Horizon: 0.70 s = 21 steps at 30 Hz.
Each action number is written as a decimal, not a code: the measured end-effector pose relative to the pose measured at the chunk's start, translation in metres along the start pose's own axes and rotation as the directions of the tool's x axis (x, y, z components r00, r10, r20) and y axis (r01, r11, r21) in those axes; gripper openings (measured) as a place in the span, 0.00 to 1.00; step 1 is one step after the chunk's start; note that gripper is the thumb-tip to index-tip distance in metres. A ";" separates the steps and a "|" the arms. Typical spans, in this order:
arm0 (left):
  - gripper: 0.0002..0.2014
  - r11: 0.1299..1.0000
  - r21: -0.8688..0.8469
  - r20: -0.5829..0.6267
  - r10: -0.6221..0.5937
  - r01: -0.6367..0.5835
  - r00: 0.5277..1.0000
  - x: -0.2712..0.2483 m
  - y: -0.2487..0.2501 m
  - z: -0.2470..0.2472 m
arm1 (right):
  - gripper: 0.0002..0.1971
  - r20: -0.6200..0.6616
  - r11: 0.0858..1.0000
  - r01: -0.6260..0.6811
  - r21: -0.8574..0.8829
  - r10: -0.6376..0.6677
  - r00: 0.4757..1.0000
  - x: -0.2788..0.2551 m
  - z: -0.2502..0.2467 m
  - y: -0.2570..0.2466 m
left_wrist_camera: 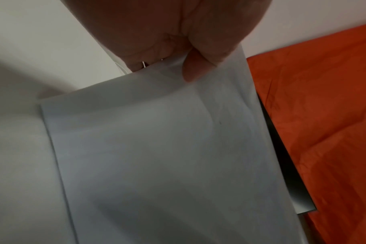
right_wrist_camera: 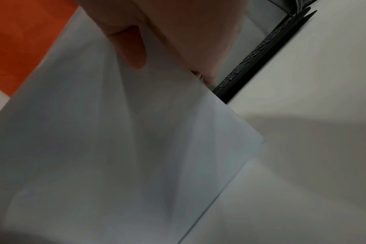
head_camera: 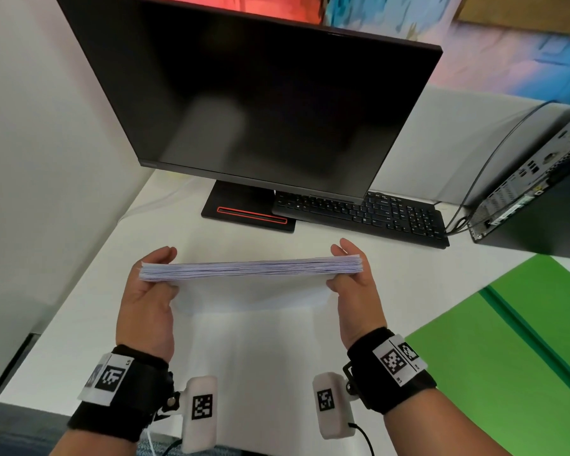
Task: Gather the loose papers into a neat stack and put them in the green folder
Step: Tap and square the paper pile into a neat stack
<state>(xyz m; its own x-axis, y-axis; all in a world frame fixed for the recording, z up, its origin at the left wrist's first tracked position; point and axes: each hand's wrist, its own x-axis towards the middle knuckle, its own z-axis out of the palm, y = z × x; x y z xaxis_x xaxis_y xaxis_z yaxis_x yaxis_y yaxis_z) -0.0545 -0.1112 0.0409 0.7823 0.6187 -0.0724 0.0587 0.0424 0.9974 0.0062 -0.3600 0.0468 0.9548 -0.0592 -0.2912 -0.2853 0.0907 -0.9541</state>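
Worktop [head_camera: 392, 291]: white, carries monitor [head_camera: 254, 103], keyboard [head_camera: 369, 215] behind it, PC case [head_camera: 540, 199] far right, folder [head_camera: 514, 373] front right, green, lying open and well apart from the hands.

Stack [head_camera: 250, 267]: held upright w/ long edge up, above the worktop btwn both hands; top edges roughly flush, slight fanning at left end.

Left hand [head_camera: 148, 291]: grip pinching left end of stack, thumb on near face, fingers behind. Right hand [head_camera: 356, 284]: grip pinching right end likewise. Wrist views confirm thumb on sheet each side.

Risks, as judged:
1. Whole stack sags or spills mid-span if either pinch slackens during transfer to folder; only the ends are supported.
2. Sheets shear out of line when stack tilts flat; left end already uneven, so may need another tap on worktop first.
3. Lead corner may catch folder's spine ridge or edge and buckle outer sheets.
4. Stack may land askew, overhanging folder.
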 end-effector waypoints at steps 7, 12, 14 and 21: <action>0.36 0.997 -0.079 0.008 0.017 -0.017 1.000 0.002 -0.004 -0.006 | 0.39 0.038 0.995 0.083 -0.057 -0.081 0.996 -0.004 -0.004 -0.001; 0.23 0.999 -0.034 0.010 0.039 -0.039 0.999 0.002 -0.005 -0.003 | 0.31 0.034 0.992 0.095 -0.081 -0.093 0.995 0.001 -0.004 -0.001; 0.19 0.998 -0.023 -0.021 0.061 -0.062 0.998 0.003 -0.004 -0.001 | 0.30 0.022 0.988 0.105 -0.109 -0.104 0.994 0.003 -0.003 -0.005; 0.17 0.999 0.050 0.007 0.015 -0.015 1.000 0.011 -0.007 0.000 | 0.23 0.011 0.985 0.081 -0.153 -0.081 0.997 0.011 -0.001 0.003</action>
<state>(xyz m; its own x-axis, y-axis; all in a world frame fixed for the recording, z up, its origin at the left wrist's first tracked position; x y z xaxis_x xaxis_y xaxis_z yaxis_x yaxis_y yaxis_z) -0.0468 -0.1047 0.0331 0.7876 0.6135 -0.0576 0.0780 -0.0066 0.9969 0.0158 -0.3609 0.0402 0.9756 -0.0554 -0.2126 -0.2161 -0.0678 -0.9740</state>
